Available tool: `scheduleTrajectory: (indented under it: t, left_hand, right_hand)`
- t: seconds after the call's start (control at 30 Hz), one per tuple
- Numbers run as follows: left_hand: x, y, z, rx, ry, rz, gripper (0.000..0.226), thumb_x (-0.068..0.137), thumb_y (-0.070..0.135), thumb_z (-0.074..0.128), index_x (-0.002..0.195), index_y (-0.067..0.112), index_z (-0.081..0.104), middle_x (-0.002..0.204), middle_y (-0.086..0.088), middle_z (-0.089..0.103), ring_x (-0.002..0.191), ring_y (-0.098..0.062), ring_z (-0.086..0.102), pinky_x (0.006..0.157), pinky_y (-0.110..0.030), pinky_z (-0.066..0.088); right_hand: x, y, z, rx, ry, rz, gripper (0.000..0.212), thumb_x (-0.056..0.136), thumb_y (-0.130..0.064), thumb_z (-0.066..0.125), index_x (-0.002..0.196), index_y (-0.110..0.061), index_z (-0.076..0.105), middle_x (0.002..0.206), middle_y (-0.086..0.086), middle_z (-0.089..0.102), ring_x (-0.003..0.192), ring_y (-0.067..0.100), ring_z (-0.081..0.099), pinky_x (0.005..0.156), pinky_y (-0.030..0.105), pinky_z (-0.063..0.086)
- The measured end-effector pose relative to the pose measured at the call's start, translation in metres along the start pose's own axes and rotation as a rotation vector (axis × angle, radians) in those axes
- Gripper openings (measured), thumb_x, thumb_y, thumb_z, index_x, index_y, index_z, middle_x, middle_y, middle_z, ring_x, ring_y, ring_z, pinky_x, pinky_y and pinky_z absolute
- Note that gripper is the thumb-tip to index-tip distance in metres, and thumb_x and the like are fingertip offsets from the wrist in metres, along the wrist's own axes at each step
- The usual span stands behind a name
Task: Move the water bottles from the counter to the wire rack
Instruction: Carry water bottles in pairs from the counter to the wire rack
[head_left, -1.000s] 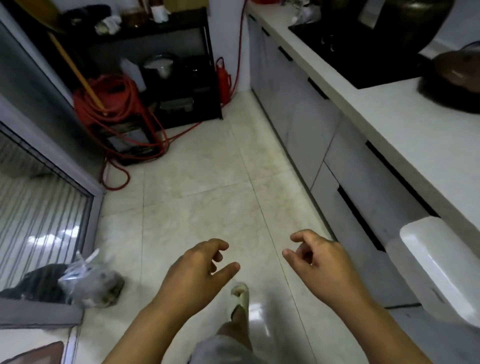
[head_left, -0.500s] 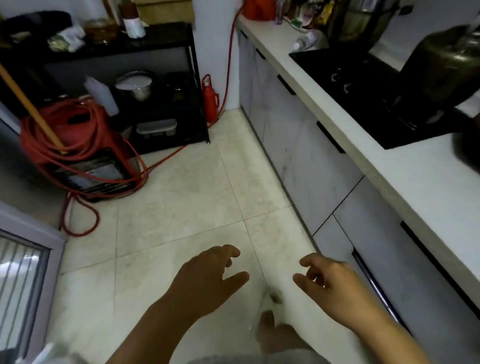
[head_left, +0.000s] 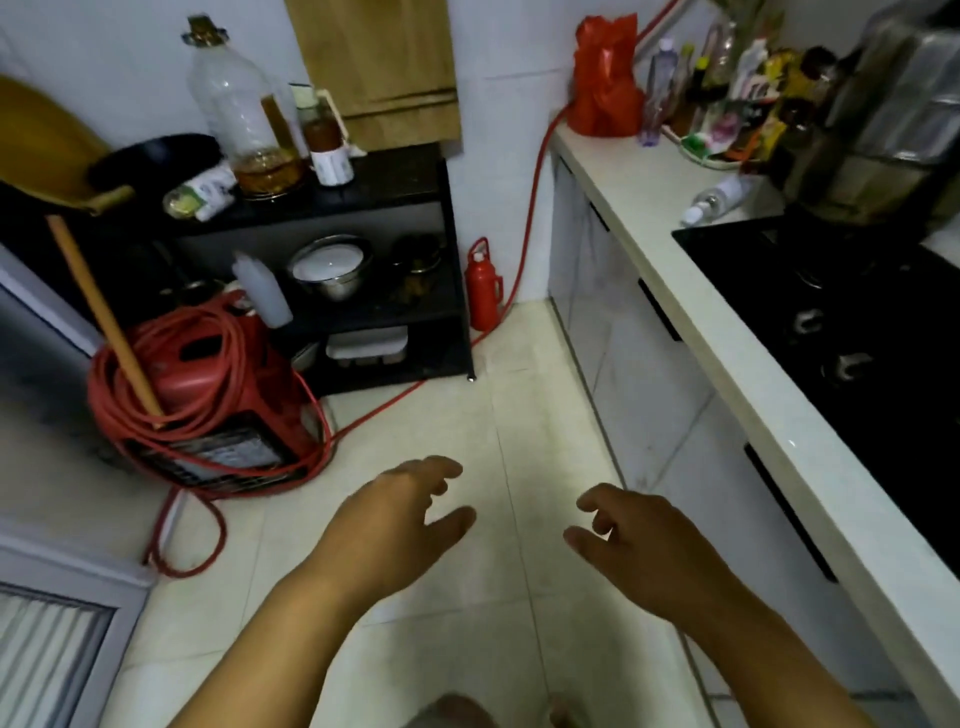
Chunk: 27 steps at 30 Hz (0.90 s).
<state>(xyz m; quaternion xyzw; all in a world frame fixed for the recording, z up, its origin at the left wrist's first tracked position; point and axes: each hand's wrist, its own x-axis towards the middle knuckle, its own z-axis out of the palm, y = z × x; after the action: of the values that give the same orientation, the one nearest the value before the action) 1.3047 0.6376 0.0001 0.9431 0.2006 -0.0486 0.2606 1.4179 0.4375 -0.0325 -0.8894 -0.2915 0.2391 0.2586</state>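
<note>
A clear water bottle (head_left: 719, 198) with a white cap lies on its side on the white counter (head_left: 644, 208), just behind the black hob. A second clear bottle (head_left: 655, 98) stands upright near the counter's far end. The black rack (head_left: 363, 192) stands against the far wall at left, with a bottle (head_left: 200, 196) lying on its top shelf. My left hand (head_left: 395, 525) and my right hand (head_left: 644, 545) hang over the floor in the foreground, both empty with fingers loosely spread, far from the bottles.
A coiled red hose on a red machine (head_left: 208, 389) and a wooden pole (head_left: 104, 317) stand left of the rack. A red canister (head_left: 483, 286) sits in the corner. The black hob (head_left: 841, 322), a large pot (head_left: 893, 119), a red bag (head_left: 605, 78) and condiment bottles occupy the counter.
The view has risen and moved forward toward the rack and the counter's far end. Both hands stay empty and low in front of me.
</note>
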Motion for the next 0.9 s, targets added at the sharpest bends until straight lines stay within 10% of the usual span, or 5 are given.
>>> scheduleTrajectory:
  t: [0.37, 0.9]
  left_hand:
    - [0.182, -0.101, -0.03, -0.084, -0.14, -0.309, 0.051, 0.083, 0.049, 0.057, 0.13, 0.033, 0.044, 0.121, 0.008, 0.057, 0.101, -0.008, 0.057, 0.086, -0.021, 0.047]
    - [0.586, -0.065, -0.113, 0.04, -0.248, 0.073, 0.055, 0.085, 0.047, 0.056, 0.135, 0.032, 0.039, 0.137, 0.006, 0.051, 0.12, -0.011, 0.052, 0.102, -0.028, 0.043]
  right_hand:
    - [0.246, -0.023, -0.032, -0.113, -0.251, -0.025, 0.044, 0.086, -0.052, 0.049, 0.122, -0.028, 0.048, 0.116, -0.004, 0.058, 0.096, 0.007, 0.054, 0.081, 0.019, 0.042]
    - [0.506, 0.01, -0.154, 0.034, 0.031, 0.402, 0.044, 0.084, -0.046, 0.055, 0.123, -0.025, 0.052, 0.098, -0.007, 0.057, 0.087, 0.009, 0.055, 0.078, 0.021, 0.045]
